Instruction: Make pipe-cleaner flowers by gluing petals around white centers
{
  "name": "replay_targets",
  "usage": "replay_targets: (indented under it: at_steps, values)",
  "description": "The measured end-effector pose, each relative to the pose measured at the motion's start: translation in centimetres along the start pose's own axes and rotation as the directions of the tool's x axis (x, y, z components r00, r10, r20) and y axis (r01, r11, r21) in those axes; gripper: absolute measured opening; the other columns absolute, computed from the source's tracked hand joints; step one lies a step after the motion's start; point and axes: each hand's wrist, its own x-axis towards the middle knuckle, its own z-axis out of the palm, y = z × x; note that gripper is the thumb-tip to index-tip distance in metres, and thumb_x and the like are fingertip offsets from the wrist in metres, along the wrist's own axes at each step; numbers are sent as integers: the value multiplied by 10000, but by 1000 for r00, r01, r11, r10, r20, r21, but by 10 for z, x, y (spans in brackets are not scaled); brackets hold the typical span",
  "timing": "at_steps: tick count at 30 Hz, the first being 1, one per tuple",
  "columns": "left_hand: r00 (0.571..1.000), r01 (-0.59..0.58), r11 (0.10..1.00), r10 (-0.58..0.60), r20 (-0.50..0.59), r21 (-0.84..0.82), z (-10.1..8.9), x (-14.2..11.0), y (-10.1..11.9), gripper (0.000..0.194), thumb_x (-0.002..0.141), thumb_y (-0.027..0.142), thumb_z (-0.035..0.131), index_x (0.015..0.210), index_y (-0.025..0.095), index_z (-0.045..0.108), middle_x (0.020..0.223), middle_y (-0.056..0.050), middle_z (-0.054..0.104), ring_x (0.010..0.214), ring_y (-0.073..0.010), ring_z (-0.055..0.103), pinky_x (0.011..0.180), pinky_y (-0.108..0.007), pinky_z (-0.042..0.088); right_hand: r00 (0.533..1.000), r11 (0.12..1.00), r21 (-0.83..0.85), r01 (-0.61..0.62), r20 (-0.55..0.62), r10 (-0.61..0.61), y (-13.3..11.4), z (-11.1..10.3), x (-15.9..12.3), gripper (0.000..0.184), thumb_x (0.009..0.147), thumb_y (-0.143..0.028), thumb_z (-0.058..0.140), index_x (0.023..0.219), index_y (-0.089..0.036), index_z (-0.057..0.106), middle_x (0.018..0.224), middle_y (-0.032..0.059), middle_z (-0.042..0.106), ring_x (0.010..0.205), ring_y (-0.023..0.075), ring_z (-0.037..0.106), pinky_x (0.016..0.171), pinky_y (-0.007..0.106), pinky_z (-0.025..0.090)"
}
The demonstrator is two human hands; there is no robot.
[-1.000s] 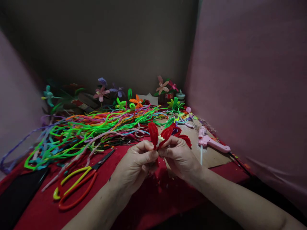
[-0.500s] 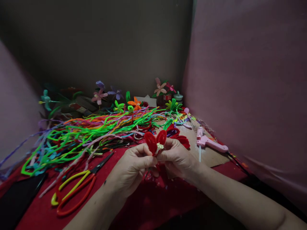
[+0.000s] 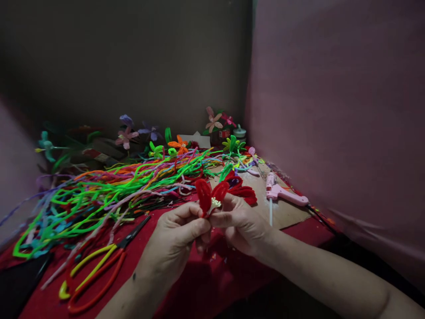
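Observation:
Between my two hands is a red pipe-cleaner flower [image 3: 205, 195] with two upright petals and a bunch of pale yellow stamens [image 3: 215, 203]. My left hand [image 3: 182, 228] pinches its base between thumb and fingers. My right hand [image 3: 241, 221] is closed on the flower's right side, thumb and forefinger by the stamens. The lower part of the flower is hidden by my fingers. Just behind my right hand, more red looped petals [image 3: 244, 195] lie on a sheet of cardboard [image 3: 285, 215].
A pink glue gun [image 3: 287, 195] rests on the cardboard at right. Scissors [image 3: 96, 270] with red and yellow handles lie at left on the red cloth [image 3: 139, 257]. Behind them spreads a heap of coloured pipe cleaners [image 3: 109, 190]. Finished flowers, including an orange flower [image 3: 179, 144], line the back.
The view has shifted slightly, so the table things sit further left. Both hands still hold the red flower, which has turned a little, and its petals now stand wider apart.

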Motion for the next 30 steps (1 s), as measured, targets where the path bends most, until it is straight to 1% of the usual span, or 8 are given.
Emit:
replay_targets:
  at_steps: [4,7,9,12,13,15,22,30]
  values:
    - [997,-62,996,59,-40,-71,-5,2,9,189,621,230,767,634,142,600,469,35,526,396,-37,429,389,-134,330,987,973,-229,40,-144,-74,-20,-20,1,284,522,-106,752,792,-162,684,777,-2,660,722,115,599,732,259,454]
    - [993,-111,986,104,-60,-128,-10,6,16,189,626,239,770,681,155,610,490,39,513,393,-30,406,373,-125,297,899,796,-574,191,-224,-377,-57,-51,8,137,636,-186,698,769,-175,669,702,-9,649,629,117,582,661,281,452]
    - [991,-125,978,114,-70,-167,-14,9,17,182,634,224,767,723,162,621,504,40,511,406,-32,416,374,-118,300,815,506,-841,192,-151,-559,-80,-71,15,76,659,-164,665,735,-161,673,711,1,655,679,121,583,695,271,440]
    - [991,-121,971,104,-89,-207,-17,13,14,174,639,205,763,711,164,610,518,36,515,430,-44,442,390,-127,343,895,-12,-998,-60,-48,-443,-98,-87,22,118,739,-138,568,762,-134,684,750,43,680,710,143,597,673,264,430]
    - [991,-116,969,98,-95,-217,-17,14,13,169,646,199,757,694,163,599,526,34,520,437,-47,449,397,-132,356,926,-142,-985,-99,-38,-376,-99,-89,23,135,755,-136,551,763,-134,686,755,50,685,710,146,599,659,259,424]
    - [991,-109,966,86,-106,-235,-17,15,10,164,666,178,738,677,162,575,547,30,528,451,-49,459,411,-138,374,959,-291,-949,-119,-33,-282,-97,-89,23,138,763,-151,556,743,-149,693,746,52,687,705,152,596,632,254,402]
    - [994,-67,971,45,-102,-227,-19,21,5,167,704,146,695,725,160,529,579,28,530,429,-38,421,388,-131,353,976,-446,-884,-143,-51,-211,-84,-87,19,95,732,-220,614,696,-178,692,727,69,665,695,180,561,564,268,314]
    - [995,-45,980,27,-95,-193,-16,21,5,191,703,177,701,713,166,511,568,33,519,413,-38,407,382,-136,354,975,-472,-867,-162,-68,-209,-82,-93,18,110,750,-181,588,671,-183,664,701,57,665,647,163,549,563,267,320]
